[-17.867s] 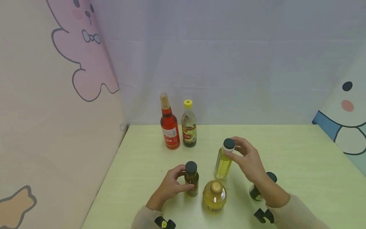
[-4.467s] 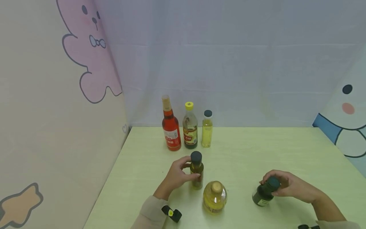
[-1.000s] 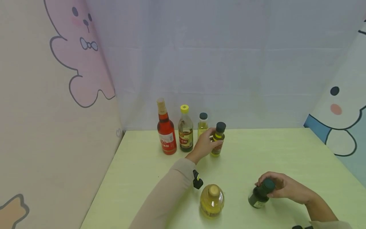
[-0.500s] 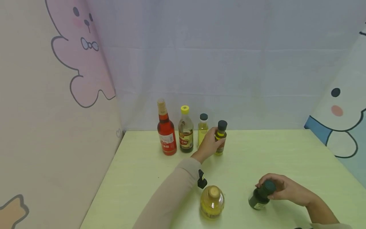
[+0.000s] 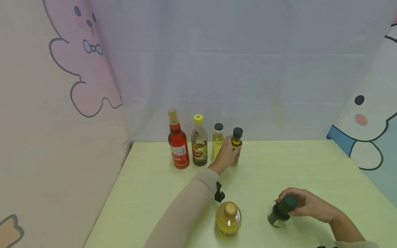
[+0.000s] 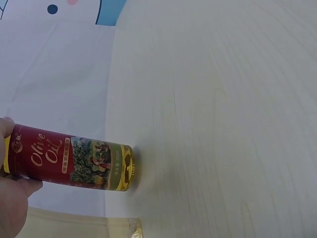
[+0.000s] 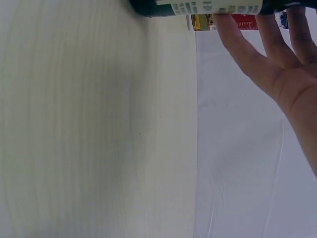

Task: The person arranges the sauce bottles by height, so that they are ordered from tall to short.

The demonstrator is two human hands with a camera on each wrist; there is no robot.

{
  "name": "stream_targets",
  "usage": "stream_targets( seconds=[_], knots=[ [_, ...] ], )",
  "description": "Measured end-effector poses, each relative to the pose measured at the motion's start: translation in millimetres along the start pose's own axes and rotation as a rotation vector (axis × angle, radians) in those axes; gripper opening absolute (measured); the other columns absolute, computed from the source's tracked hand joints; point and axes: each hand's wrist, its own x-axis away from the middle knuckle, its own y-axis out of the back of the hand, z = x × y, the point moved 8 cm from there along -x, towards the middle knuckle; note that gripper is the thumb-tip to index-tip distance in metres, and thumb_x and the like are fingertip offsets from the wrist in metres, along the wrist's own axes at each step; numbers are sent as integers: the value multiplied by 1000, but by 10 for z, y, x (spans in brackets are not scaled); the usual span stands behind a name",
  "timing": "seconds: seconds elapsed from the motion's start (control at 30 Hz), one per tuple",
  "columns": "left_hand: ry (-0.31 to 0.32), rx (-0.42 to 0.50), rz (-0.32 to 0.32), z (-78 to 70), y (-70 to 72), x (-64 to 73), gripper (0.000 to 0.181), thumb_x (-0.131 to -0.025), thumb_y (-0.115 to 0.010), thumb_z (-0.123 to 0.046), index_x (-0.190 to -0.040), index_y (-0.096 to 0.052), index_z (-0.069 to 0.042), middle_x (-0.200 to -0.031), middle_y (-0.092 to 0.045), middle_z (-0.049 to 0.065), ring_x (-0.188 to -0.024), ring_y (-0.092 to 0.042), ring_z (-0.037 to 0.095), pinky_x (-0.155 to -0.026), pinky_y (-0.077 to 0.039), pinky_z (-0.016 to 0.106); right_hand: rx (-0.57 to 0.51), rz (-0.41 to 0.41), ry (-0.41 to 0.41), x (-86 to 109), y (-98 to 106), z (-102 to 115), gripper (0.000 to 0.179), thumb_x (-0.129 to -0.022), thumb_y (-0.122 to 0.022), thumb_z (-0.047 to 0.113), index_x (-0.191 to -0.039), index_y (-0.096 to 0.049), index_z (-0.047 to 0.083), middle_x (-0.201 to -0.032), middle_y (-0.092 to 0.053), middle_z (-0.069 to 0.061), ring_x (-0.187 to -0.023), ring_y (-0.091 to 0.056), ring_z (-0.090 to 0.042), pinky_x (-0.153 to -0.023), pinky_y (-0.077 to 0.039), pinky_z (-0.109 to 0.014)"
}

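Six bottles share the pale table [image 5: 310,165] in front of me. Farthest left, toward the back, the red bottle [image 5: 179,146] stands upright, tallest of the lot, its white-and-red label facing me. Just to its right is the yellow-capped bottle [image 5: 199,146], with dark liquid in its lower part. Next along is the slim bottle [image 5: 217,140] of pale yellow oil, partly covered by my left hand [image 5: 224,155]. With that hand I grasp the olive oil bottle [image 6: 72,157] at the right end of this row, thumb and fingers round its upper part; whether its base touches the table I cannot tell. Nearer to me, well apart from the row, stands the round gold-capped bottle [image 5: 228,220], close to my left sleeve [image 5: 186,203]. Farther right is the dark green bottle [image 5: 279,213], a pale label on its side, and I grasp it near the neck between thumb and fingers of my right hand [image 5: 310,206], which reaches in from the right.
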Motion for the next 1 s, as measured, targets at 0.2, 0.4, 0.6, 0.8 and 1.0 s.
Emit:
stream_targets(
  seconds=[0.2,0.4,0.6,0.8,1.0],
  knots=[
    [9,-30,5,33,-17,-13,49,-99,-59,-18,-139,-38,0,-122,-50,10,-105,-55,17,-94,-46,33,21,-5,11,0,4,1,41,-89,-45,-23,-126,-49,-7,-134,-50,-22,-127,-49,-26,-96,-46,-34],
    [14,-30,9,57,-28,-29,49,-99,-59,-19,-139,-37,0,-119,-49,10,-101,-55,16,-91,-47,33,9,-5,18,-4,-2,10,40,-90,-44,-23,-127,-49,-7,-133,-49,-24,-127,-48,-27,-97,-46,-35],
    [29,-35,8,75,-39,-49,50,-100,-58,-19,-140,-35,0,-120,-48,10,-103,-55,16,-93,-47,32,12,-10,17,-4,-9,1,41,-89,-45,-23,-127,-49,-7,-133,-50,-23,-127,-48,-26,-96,-46,-34],
    [91,-57,0,74,-65,-72,51,-99,-58,-18,-141,-34,-1,-126,-47,11,-112,-54,19,-100,-43,33,5,-9,17,-6,-12,5,40,-90,-45,-23,-127,-49,-7,-133,-50,-23,-127,-48,-26,-97,-46,-34],
    [94,-62,-3,86,-70,-64,51,-100,-58,-20,-141,-34,-2,-126,-46,10,-111,-54,18,-99,-43,33,26,-11,19,1,-5,6,41,-89,-46,-24,-126,-49,-7,-133,-51,-22,-126,-49,-25,-97,-46,-33]
  ],
)
